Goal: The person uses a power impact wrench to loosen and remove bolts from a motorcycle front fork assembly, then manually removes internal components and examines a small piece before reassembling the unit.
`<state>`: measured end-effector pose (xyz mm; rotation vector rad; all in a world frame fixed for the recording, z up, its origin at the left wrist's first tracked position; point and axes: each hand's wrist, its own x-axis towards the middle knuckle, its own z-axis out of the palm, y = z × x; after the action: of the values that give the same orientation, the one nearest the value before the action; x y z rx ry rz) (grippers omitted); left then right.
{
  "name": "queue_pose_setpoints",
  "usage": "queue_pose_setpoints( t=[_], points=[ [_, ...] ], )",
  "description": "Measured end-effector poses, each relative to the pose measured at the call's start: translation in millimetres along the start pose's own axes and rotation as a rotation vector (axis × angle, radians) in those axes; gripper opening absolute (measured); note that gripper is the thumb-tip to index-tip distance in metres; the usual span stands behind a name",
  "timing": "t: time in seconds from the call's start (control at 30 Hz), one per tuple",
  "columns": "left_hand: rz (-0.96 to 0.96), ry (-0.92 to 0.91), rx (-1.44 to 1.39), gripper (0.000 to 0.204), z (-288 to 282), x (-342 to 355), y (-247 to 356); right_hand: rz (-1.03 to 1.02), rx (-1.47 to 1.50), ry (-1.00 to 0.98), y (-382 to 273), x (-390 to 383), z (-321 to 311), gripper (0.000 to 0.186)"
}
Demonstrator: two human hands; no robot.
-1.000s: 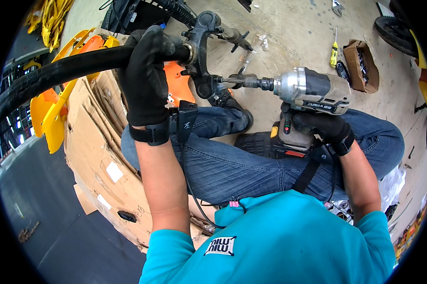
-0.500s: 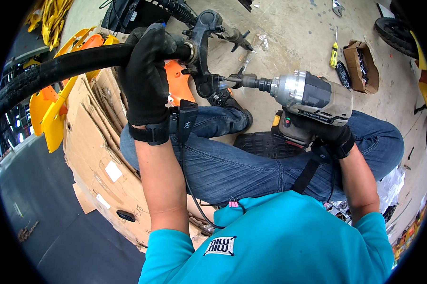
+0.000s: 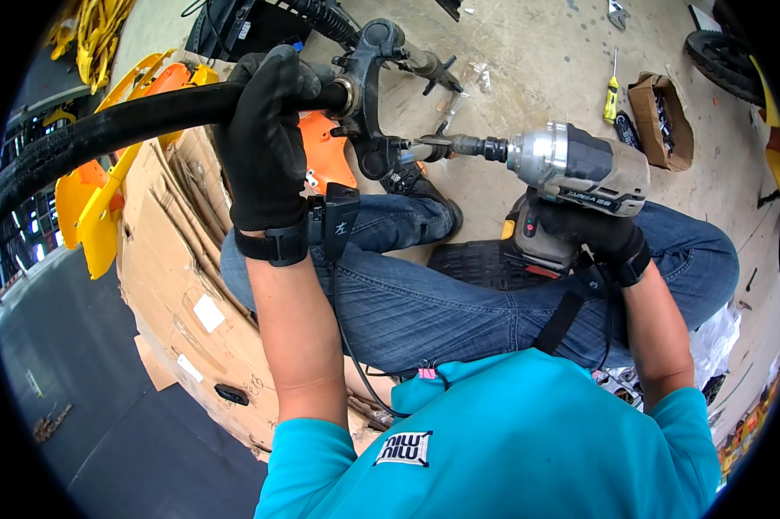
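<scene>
Power driver (image 3: 593,164): sits slightly farther right than 0.5 s ago, its body turned a little.
Driver nose (image 3: 472,146): has shifted right with it, pointing left toward the near end of the metal bracket (image 3: 369,99); I cannot tell whether its tip is seated there.
Work in hand: the small shift reads as realigning or easing back, with the bracket side braced as before.
Black tube (image 3: 121,125): runs in from the left, its right end meeting the bracket.
Left hand (image 3: 264,147): gloved, unmoved, raised with the forearm pointing far; fingers (image 3: 288,73) curled around the tube close to the bracket.
Right hand (image 3: 584,229): gloved, above the jeans (image 3: 667,246) on the right, forearm angled far and left; fingers wrapped about the driver's handle, partly hidden beneath its body.
Battery (image 3: 541,249): under the handle, near the driver's body.
</scene>
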<state>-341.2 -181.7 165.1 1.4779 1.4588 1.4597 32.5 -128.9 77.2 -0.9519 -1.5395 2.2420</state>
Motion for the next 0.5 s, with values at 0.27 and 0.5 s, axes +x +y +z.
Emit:
queue_pose_setpoints(
  t=[0.27,0.5],
  points=[
    [-0.032,0.041,-0.003,0.02,2.5,2.9,3.0,0.073,0.288,0.13,0.5,12.9,7.8,0.039],
    [-0.014,0.051,0.088,0.026,6.6,0.8,3.3,-0.099,-0.538,0.445,71.5,67.1,-43.7,0.039]
  ],
)
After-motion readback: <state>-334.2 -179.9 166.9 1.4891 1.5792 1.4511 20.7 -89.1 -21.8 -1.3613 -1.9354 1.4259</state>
